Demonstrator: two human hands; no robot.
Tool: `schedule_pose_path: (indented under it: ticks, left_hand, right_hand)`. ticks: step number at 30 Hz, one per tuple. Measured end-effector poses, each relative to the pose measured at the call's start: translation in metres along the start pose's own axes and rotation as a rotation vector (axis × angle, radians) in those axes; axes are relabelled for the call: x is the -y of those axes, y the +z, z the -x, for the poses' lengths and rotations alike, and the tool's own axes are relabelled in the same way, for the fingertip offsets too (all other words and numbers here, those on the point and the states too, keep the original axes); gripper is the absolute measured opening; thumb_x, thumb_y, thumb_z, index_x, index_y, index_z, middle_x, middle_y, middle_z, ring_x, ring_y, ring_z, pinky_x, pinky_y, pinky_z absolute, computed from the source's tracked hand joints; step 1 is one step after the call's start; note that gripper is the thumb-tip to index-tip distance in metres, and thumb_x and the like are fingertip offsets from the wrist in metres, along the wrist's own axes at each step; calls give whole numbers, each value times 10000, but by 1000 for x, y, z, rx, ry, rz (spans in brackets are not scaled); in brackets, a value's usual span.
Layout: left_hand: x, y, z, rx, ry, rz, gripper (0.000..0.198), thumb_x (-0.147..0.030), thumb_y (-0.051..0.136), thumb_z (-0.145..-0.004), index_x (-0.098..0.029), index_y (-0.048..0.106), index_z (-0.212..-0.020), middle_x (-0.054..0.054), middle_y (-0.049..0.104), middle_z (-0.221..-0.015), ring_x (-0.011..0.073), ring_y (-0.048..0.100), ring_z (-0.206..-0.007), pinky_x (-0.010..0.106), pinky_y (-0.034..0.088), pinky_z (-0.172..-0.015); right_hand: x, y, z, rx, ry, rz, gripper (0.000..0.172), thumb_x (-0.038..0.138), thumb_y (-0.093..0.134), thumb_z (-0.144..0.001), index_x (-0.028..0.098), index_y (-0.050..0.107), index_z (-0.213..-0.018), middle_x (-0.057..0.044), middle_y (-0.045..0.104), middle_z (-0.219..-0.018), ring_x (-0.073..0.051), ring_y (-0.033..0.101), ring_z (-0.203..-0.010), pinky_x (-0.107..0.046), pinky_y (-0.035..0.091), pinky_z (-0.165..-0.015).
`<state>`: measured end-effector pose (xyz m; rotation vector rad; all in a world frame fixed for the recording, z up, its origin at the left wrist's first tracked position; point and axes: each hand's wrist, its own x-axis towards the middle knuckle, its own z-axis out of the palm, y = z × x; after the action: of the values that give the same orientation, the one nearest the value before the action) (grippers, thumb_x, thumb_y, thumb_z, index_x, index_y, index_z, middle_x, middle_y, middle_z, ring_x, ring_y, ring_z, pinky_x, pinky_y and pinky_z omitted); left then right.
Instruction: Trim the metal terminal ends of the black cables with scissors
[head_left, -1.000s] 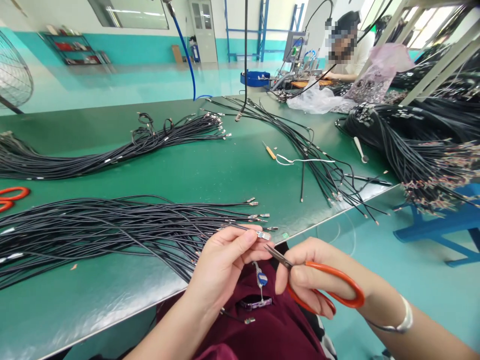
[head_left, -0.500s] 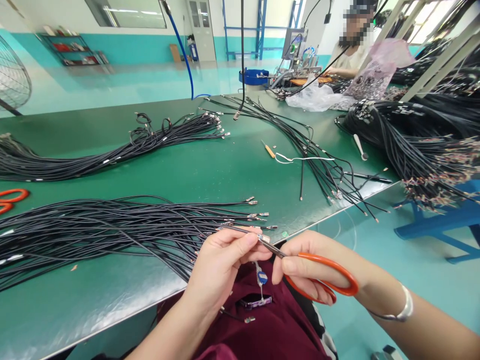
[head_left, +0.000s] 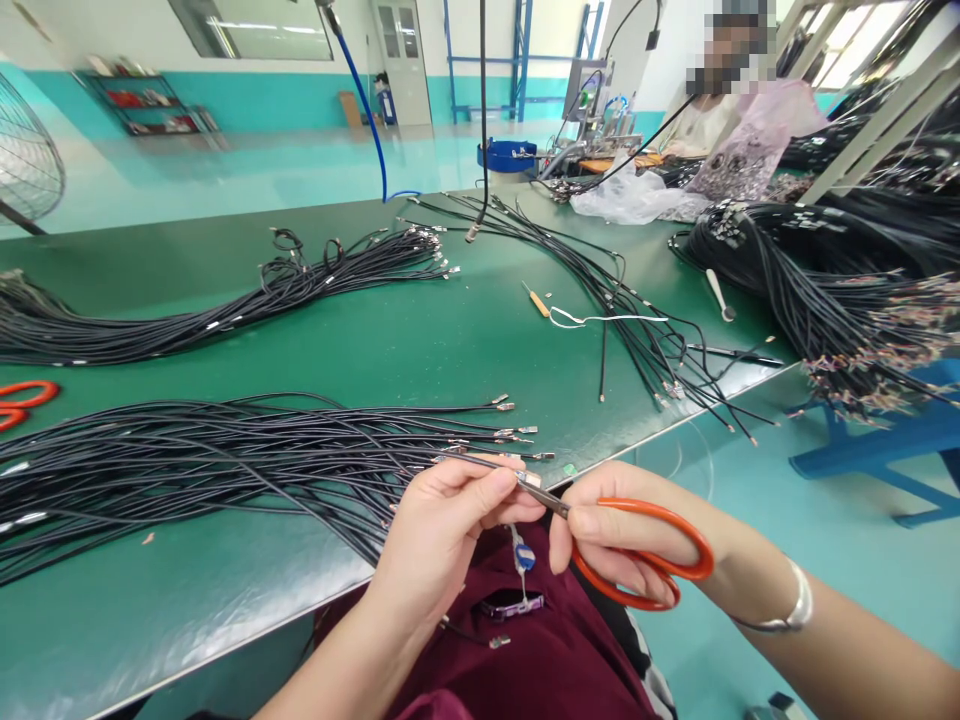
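tips of the scissors (head_left: 660, 512) still at the terminal (head_left: 531, 479) as half a second ago, orange handles spread slightly wider, left hand (head_left: 442, 525) pinching the black cable (head_left: 480, 462) end just off the table (head_left: 420, 340) near edge, right hand (head_left: 615, 540) fingers curled through the handle loops

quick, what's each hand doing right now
Left hand: closed, pinching a black wire's terminal.
Right hand: closed on the orange scissors.

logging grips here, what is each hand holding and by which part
Left hand pinches a wire near its terminal end; right hand holds scissors by the handles.
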<state>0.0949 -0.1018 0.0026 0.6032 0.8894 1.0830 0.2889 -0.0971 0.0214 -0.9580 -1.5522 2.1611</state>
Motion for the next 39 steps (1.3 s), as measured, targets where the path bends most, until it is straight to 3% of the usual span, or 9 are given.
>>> schedule_pose_path:
  ticks: [8,16,25,29,32,35,39]
  left_hand:
    - [0,2,-2,-6,-3,3,85,-196,799,-662,-135,753,-699,41,736,-718,144,695,-598,220,591,-607]
    - [1,1,0,6,17,-7,53,-187,779,-693,-152,758,-727,44,750,-730,149,706,-628,231,593,-639]
    - [0,2,0,5,30,-13,53,-180,784,-679,-141,755,-699,45,748,-726,146,698,-618,225,585,-625]
    - [2,0,-1,46,21,11,74,-211,768,-706,-145,757,-738,62,747,-721,171,705,-676,268,580,-690]
    - [4,-2,-3,47,47,25,61,-208,760,-714,-152,756,-738,44,738,-728,151,690,-688,254,561,-711]
    - [6,-2,-4,45,86,17,51,-201,755,-714,-153,755,-731,32,730,-787,131,668,-706,238,543,-723]
    - [8,-2,-4,69,135,-19,50,-201,732,-742,-154,750,-744,27,723,-827,125,653,-748,239,528,-761]
  right_hand:
    - [-8,-1,-1,-66,61,66,433,545,551,-848,129,666,-881,59,464,-463,-45,366,-334,-146,321,-327]
    - [-1,1,1,-56,11,77,393,492,515,-873,127,660,-863,69,432,-430,-44,338,-337,-157,321,-356]
    - [-8,0,-2,-103,100,109,378,497,545,-856,139,665,-837,77,432,-411,-41,341,-300,-134,274,-298]
    - [-19,-8,-3,-111,-152,-68,368,492,541,-878,136,620,-830,89,409,-379,-40,299,-287,-155,262,-327]
    - [-22,-9,-7,-300,-354,-134,264,417,602,-871,154,594,-871,72,477,-484,-51,400,-394,-170,343,-411]
    - [-17,-2,-16,-520,-382,-53,183,268,715,-796,168,589,-885,35,578,-711,-63,539,-624,-179,446,-596]
    - [-11,11,-29,-528,-412,-100,145,200,695,-796,171,573,-868,42,583,-731,-65,573,-661,-190,483,-652]
